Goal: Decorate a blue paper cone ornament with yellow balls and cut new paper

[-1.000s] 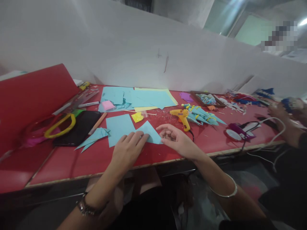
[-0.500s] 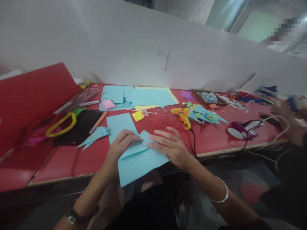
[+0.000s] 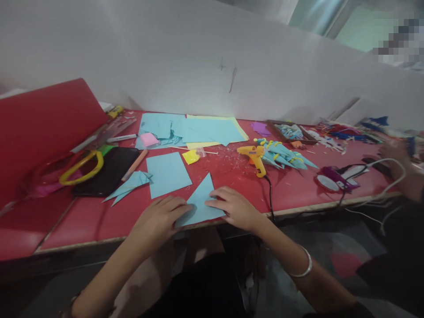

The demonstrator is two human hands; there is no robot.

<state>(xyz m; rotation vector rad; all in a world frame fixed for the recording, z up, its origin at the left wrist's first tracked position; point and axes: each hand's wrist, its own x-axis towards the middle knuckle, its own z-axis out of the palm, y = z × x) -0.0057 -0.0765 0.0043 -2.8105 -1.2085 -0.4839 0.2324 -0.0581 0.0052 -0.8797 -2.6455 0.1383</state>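
Note:
A light-blue sheet of paper, folded to a triangle with its point away from me, lies at the table's front edge. My left hand pinches its left corner, fingers bent over it. On the opposite side my right hand grips the right edge, with fingertips resting on the top layer. Just beyond my left hand lies a flat blue square of paper. Folded blue paper cones rest left of that square. A yellow glue gun lies beyond my right hand, its black cord hanging over the edge.
Blue cones with yellow trim lie beside the glue gun. Farther back are blue sheets and a brown tray of scraps. To the left are a black phone-like slab and yellow ring. Another person's arm reaches in at right.
The sheet has gone from a partly folded rectangle to a triangle and now lies lower on the table edge. My left hand has moved down and left, uncovering the blue square.

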